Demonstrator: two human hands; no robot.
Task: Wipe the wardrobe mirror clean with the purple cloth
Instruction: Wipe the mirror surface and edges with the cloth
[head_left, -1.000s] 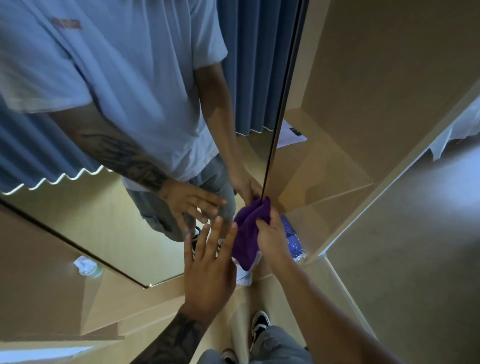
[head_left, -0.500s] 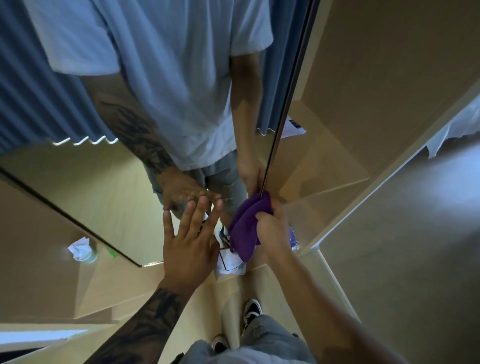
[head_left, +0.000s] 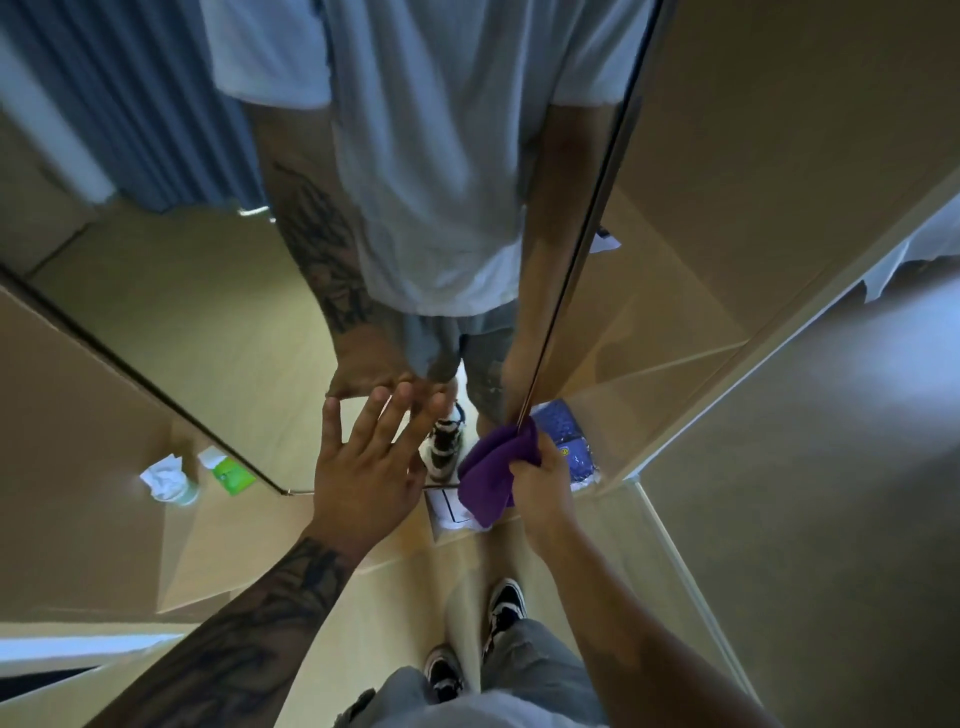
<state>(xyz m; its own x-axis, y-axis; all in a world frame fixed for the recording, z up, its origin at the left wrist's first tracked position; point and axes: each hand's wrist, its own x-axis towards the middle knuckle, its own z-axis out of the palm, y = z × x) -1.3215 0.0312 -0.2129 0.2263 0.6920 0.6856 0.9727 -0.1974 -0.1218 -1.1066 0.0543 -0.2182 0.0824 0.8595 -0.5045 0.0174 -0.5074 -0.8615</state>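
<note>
Pale wood wardrobe panels (head_left: 779, 156) fill the right and upper right, angled steeply by the wide lens. Floor (head_left: 415, 587) is light wood, warm yellow tone. To the far right a grey surface (head_left: 831, 493) carries a soft patch of bluish light. Blue pleated curtain (head_left: 156, 104) appears at upper left with a scalloped lower hem. A white crumpled item (head_left: 166, 475) and a green-labelled packet (head_left: 231, 473) sit low at left; what they are cannot be told. A blue patterned packet (head_left: 563, 441) lies at the wardrobe base. White sheet of paper (head_left: 605, 240) lies on a shelf inside. Lighting is dim and cool overall.
</note>
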